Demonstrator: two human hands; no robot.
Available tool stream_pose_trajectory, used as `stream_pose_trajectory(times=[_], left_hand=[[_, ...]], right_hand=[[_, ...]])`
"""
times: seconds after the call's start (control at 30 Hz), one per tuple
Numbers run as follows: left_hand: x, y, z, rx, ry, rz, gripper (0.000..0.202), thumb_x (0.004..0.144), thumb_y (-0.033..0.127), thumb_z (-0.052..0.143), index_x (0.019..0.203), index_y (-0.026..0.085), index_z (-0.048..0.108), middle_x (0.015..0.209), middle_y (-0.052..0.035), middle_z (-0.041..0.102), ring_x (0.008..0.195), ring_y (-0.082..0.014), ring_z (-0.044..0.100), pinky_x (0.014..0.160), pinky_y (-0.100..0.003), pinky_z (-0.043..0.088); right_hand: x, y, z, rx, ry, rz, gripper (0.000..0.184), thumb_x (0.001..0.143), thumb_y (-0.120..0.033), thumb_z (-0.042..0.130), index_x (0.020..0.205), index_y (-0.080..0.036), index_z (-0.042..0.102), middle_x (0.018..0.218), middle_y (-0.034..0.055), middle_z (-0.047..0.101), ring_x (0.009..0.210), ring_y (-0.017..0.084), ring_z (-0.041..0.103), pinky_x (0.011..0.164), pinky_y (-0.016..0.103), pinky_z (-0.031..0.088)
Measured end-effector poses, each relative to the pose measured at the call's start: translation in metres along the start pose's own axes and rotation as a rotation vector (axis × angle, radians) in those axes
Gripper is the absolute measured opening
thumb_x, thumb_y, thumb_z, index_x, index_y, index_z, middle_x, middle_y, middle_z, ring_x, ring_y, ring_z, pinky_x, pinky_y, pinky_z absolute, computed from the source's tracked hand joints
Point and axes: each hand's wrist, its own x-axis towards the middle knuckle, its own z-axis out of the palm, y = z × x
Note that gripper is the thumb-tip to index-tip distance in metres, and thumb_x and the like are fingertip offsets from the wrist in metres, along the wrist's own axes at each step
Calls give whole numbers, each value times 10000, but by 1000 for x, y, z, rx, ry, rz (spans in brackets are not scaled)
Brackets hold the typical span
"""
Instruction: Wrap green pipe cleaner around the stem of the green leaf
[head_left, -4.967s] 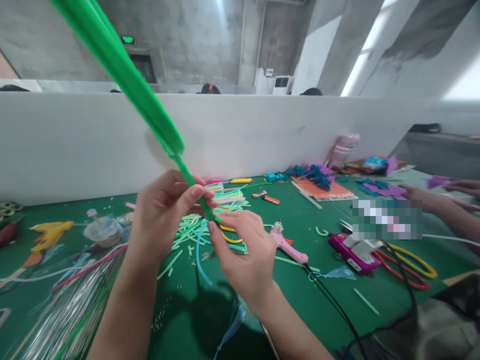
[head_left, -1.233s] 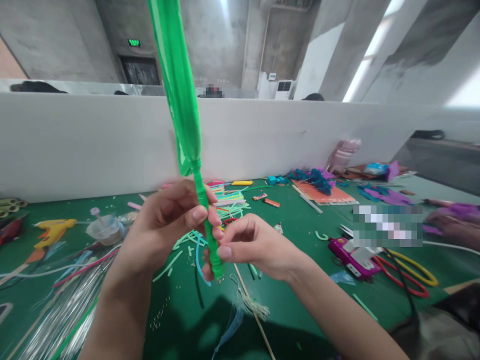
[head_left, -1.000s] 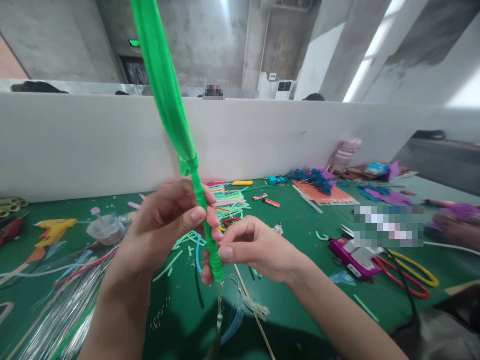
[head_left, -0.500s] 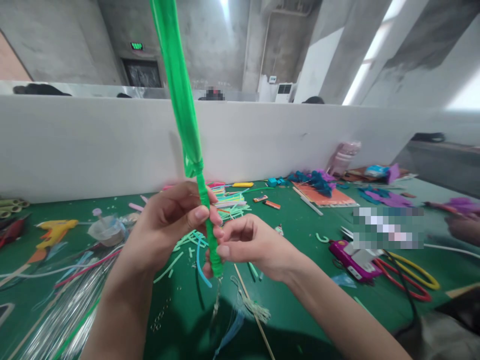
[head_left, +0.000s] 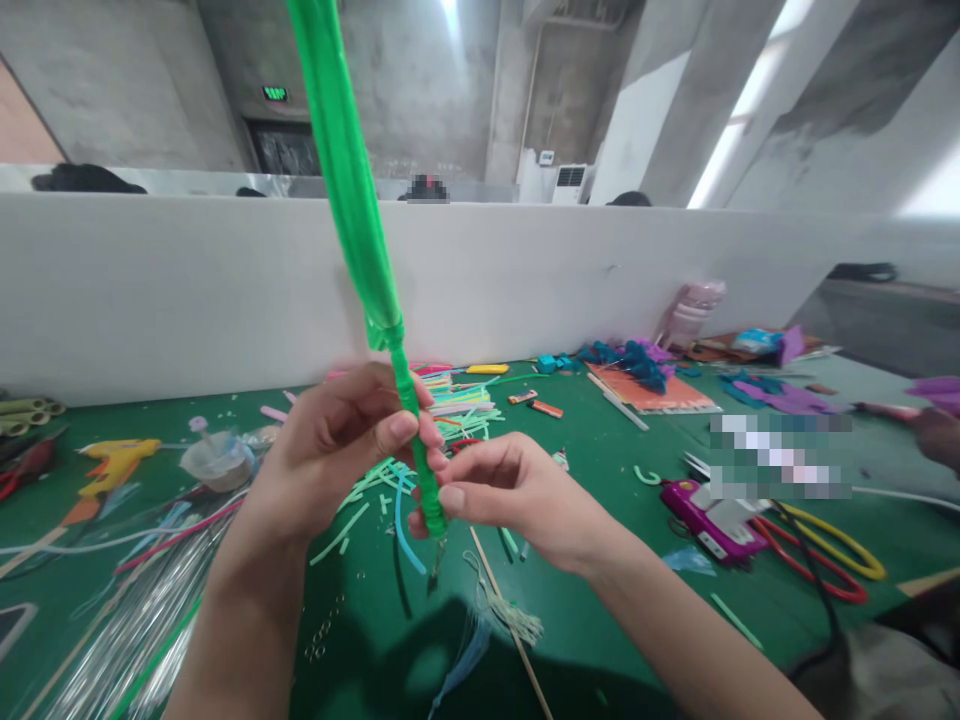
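Note:
I hold a long green stick (head_left: 352, 200) wrapped in shiny green film upright above the green table (head_left: 600, 620); its top runs out of view. My left hand (head_left: 337, 450) grips the thin green handle just below the bunched film. My right hand (head_left: 510, 490) pinches the handle's lower end between thumb and fingers. A small dark tassel or cord (head_left: 435, 570) dangles from that end.
Cut coloured strips (head_left: 450, 400) lie behind my hands. A yellow glue gun (head_left: 112, 460) and a small cup (head_left: 217, 462) sit left, clear rods (head_left: 127, 620) lower left. A magenta glue gun (head_left: 705, 510), red and yellow loops (head_left: 825, 550), a thin wooden stick (head_left: 510, 630). A white partition (head_left: 150, 290) backs the table. Another person's hand (head_left: 930, 430) works far right.
Five seconds ago the stick leaned far left; it now stands nearly upright. My right hand has closed on the handle's lower end. In the last second the hands only shifted slightly.

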Motion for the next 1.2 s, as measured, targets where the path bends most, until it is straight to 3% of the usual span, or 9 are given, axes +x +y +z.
stream_pose_trajectory(times=[0.13, 0.57, 0.7, 0.8, 0.87, 1.03, 1.2], left_hand=[[1, 0, -1, -18, -26, 2, 120, 904, 190, 651, 1007, 226, 700, 773, -11, 707, 669, -129, 684, 576, -206, 598], [5, -7, 0, 35, -11, 6, 106, 910, 179, 651, 1008, 201, 684, 801, -9, 723, 713, -125, 698, 605, -195, 575], [8, -12, -5, 35, 2, -13, 128, 912, 211, 648, 1036, 202, 679, 796, -13, 711, 711, -135, 694, 615, -211, 569], [10, -18, -11, 49, 37, -32, 153, 906, 247, 656, 1048, 199, 688, 786, -12, 687, 707, -132, 675, 615, -211, 558], [11, -22, -13, 61, 68, -33, 161, 900, 262, 665, 1044, 198, 697, 785, -14, 683, 711, -128, 668, 626, -208, 555], [17, -26, -14, 94, 196, -38, 153, 876, 278, 694, 1014, 213, 701, 802, -9, 690, 715, -125, 665, 626, -210, 561], [20, -24, -12, 146, 333, 8, 132, 857, 255, 705, 973, 193, 694, 792, -9, 692, 677, -122, 661, 569, -202, 556]], right_hand=[[-8, 4, 1, -16, -24, -78, 133, 821, -305, 764, 924, -222, 783, 772, -12, 760, 756, 149, 746, 842, 339, 571], [2, 9, 11, 2, 162, -79, 166, 733, -303, 832, 737, -189, 711, 680, -36, 677, 647, 123, 696, 706, 272, 535], [6, 11, 6, -49, 109, -78, 168, 780, -352, 798, 785, -199, 728, 707, -20, 717, 698, 136, 706, 799, 300, 533], [11, 17, 0, -81, -10, -39, 280, 886, -456, 671, 901, -192, 764, 795, 24, 751, 792, 162, 721, 934, 361, 509], [15, 22, -2, -77, -17, -20, 342, 914, -500, 617, 944, -196, 771, 843, 41, 758, 815, 174, 724, 980, 390, 487], [21, 34, -2, -141, 121, -74, 415, 915, -578, 559, 905, -212, 755, 881, 47, 748, 841, 202, 706, 924, 396, 505], [22, 41, -2, -310, 244, -213, 276, 899, -478, 629, 902, -212, 702, 862, 35, 739, 835, 183, 680, 831, 344, 509]])
